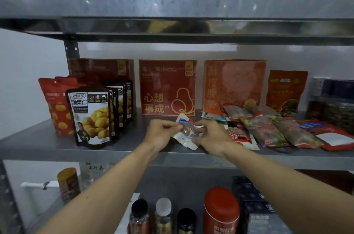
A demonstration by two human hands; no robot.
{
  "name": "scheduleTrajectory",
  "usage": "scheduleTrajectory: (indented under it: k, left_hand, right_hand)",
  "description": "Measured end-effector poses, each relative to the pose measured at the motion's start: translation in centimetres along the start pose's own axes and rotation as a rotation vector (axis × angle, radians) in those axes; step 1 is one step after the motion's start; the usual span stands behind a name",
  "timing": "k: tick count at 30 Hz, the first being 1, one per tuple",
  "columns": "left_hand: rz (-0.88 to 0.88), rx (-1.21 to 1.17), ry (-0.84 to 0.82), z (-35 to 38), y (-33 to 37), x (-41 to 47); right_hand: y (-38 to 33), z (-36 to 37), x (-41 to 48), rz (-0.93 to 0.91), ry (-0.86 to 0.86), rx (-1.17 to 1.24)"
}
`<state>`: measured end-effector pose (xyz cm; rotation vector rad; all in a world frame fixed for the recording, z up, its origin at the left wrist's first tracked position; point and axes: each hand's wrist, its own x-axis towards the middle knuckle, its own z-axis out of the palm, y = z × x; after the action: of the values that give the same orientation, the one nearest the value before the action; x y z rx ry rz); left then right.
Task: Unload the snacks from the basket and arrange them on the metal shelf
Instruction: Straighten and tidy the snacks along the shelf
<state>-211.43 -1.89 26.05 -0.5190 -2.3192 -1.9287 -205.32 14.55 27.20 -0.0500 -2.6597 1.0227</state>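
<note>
Both my hands hold a small white snack packet [186, 134] with a clear window, just above the middle of the metal shelf [134, 149]. My left hand [160, 134] pinches its left edge and my right hand [212, 138] grips its right side. The packet's lower corner touches or nearly touches the shelf. A heap of flat snack packets [272, 130], red, brown and white, lies to the right of my hands. The basket is out of view.
Black chestnut pouches [92, 115] and red pouches [55, 105] stand at the left. Red boxes [168, 88] and an orange box [234, 84] line the back wall. Bottles [162, 216] and a red canister [221, 212] stand on the shelf below.
</note>
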Motion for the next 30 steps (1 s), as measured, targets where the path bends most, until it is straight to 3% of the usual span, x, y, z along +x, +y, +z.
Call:
scheduleTrajectory:
  k: [7,12,18,23,27,30]
  left_hand:
    - [-0.144,-0.272,0.197,-1.4,-0.6,0.9]
    - [-0.126,-0.386,0.200,-2.3,-0.9,1.4]
    - [-0.024,-0.315,0.037,-2.3,-1.5,2.0]
    - [0.040,-0.256,0.076,-1.8,-2.0,2.3]
    - [0.112,-0.070,0.140,-0.6,-1.7,2.3]
    - [0.125,-0.110,0.019,0.4,-0.7,1.7]
  right_hand:
    - [-0.1,2.0,2.0,0.108,0.257,0.341]
    - [-0.9,3.2,2.9,0.098,0.155,0.735]
    - [-0.3,4.0,4.0,0.040,0.181,0.768]
    - [0.2,4.0,4.2,0.052,0.249,0.844]
    - [0.2,3.8,3.9,0.017,0.245,0.883]
    - [0.3,3.6,3.5,-0.052,0.180,0.899]
